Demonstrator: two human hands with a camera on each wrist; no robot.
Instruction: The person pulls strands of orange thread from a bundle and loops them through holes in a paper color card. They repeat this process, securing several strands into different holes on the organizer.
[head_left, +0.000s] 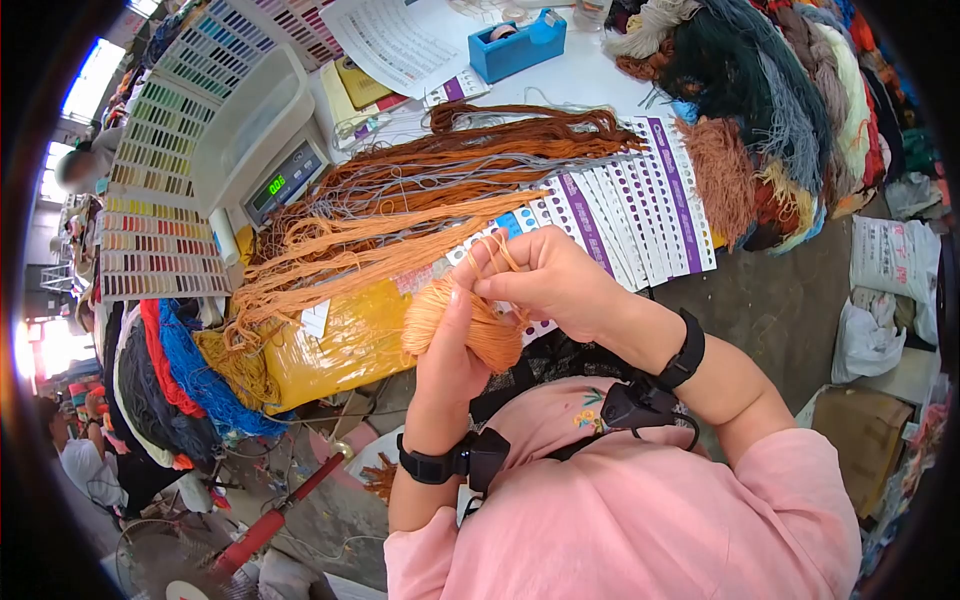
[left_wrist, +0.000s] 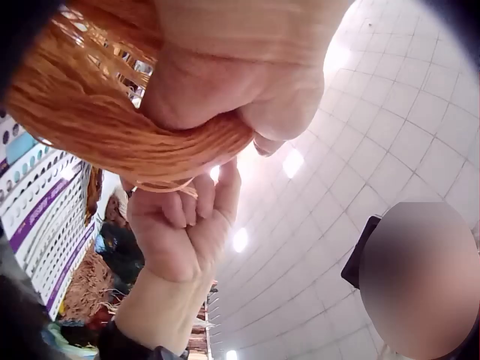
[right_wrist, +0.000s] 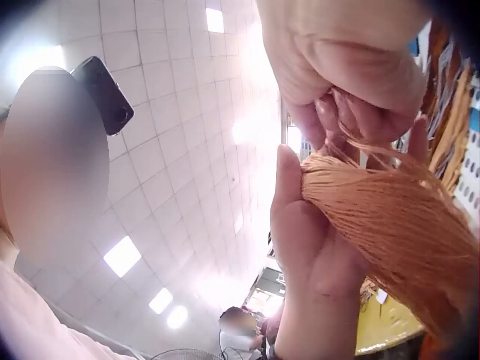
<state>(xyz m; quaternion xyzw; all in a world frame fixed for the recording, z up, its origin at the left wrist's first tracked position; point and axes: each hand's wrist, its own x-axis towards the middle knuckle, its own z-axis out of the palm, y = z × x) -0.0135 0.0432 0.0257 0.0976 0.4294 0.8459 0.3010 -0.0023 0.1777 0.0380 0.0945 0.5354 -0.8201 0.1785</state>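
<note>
A thick hank of light orange yarn (head_left: 468, 325) hangs over the left hand (head_left: 445, 350), whose thumb and fingers are curled round its top. Just above it the right hand (head_left: 545, 280) pinches a few loose strands between thumb and curled fingers. In the left wrist view the hank (left_wrist: 112, 135) bends under the left hand (left_wrist: 240, 82), with the right hand (left_wrist: 180, 232) close below. The right wrist view has the right hand (right_wrist: 352, 67) at the strands by the top of the hank (right_wrist: 397, 225), and the left hand (right_wrist: 315, 247) beneath.
Orange, brown and grey skeins (head_left: 400, 190) lie across the table beside punched sample cards (head_left: 630, 200). Behind are a scale (head_left: 285, 185) with a tray, a blue tape dispenser (head_left: 517, 48) and colour charts (head_left: 150, 200). More yarn is heaped at the right (head_left: 780, 90); a yellow wrapped package (head_left: 330, 350) lies in front.
</note>
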